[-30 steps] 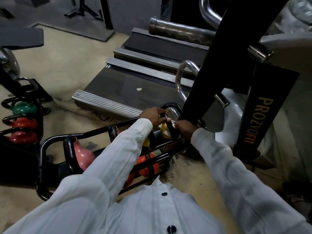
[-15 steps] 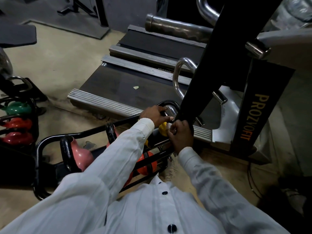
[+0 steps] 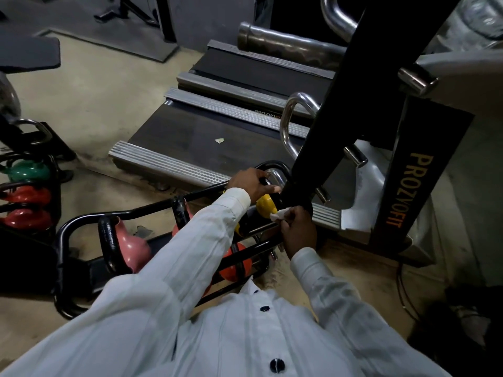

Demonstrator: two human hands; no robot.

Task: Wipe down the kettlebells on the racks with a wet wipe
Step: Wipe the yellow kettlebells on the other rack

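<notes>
Left hand grips a black metal bar; at 5 o'clock, right hand pinches a crumpled white wipe against a half-hidden round yellow kettlebell.

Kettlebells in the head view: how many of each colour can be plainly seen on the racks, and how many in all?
yellow kettlebell: 1
pink kettlebell: 1
orange kettlebell: 1
green kettlebell: 1
red kettlebells: 2
Total: 6. Coloured slivers behind the left sleeve are too hidden to count.
</notes>
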